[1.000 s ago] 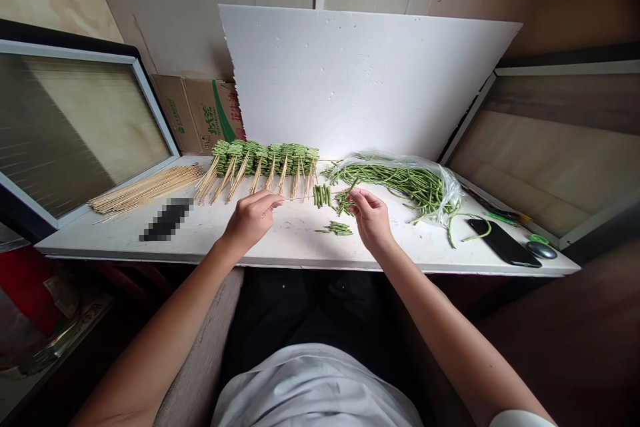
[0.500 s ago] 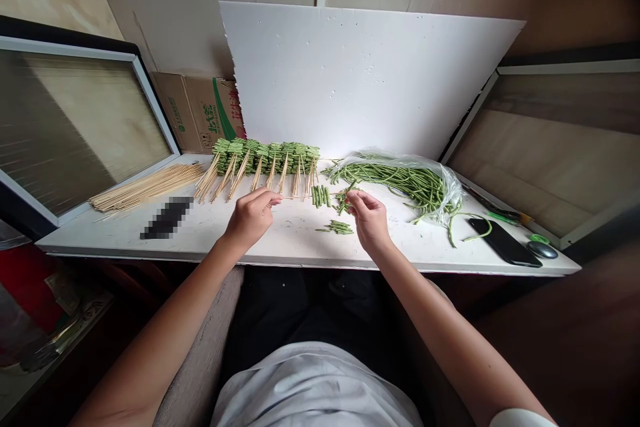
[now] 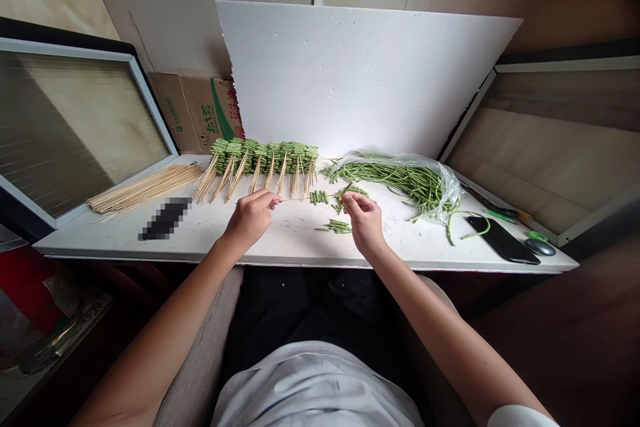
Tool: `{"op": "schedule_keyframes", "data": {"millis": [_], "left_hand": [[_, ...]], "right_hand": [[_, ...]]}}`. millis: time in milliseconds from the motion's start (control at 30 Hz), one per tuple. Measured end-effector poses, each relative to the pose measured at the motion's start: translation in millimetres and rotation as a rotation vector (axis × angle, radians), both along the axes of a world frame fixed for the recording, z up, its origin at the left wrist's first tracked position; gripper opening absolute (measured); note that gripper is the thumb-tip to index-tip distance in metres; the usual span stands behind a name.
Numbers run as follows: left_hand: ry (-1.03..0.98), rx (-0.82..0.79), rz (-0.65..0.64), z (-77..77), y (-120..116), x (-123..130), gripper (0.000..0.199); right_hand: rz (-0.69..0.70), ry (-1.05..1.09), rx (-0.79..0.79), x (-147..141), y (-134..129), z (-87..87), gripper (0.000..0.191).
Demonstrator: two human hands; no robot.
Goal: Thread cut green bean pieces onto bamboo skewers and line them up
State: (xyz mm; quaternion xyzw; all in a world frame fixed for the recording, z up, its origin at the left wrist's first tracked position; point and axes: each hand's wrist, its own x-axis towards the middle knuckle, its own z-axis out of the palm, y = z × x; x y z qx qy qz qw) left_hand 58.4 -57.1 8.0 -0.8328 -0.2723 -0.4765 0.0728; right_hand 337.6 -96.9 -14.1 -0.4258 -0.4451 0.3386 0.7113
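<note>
Skewer (image 3: 297,199), one (about five bean pieces (image 3: 319,197)): left hand (image 3: 251,217) pinching; right hand (image 3: 365,219): hold unclear.

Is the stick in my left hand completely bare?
No, short green pieces are threaded crosswise on the stick, between the left hand and the right hand.

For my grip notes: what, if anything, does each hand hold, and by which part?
The left hand holds a bamboo skewer by its bare end, left of threaded bean pieces; what the right hand pinches cannot be told.
</note>
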Motion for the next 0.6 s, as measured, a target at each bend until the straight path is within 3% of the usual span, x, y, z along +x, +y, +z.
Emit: {"op": "schedule_keyframes", "data": {"millis": [267, 600], "left_hand": [[-0.052, 0.081, 0.010, 1.7, -7.4, 6.9, 0.043], [0.081, 0.265, 0.084, 6.0, -13.6, 6.0, 0.045]], "right_hand": [[0.033, 0.092, -0.025, -3.1, -4.2, 5.3, 0.035], [0.003, 0.088, -0.093, -10.2, -6.1, 1.3, 0.029]]}}
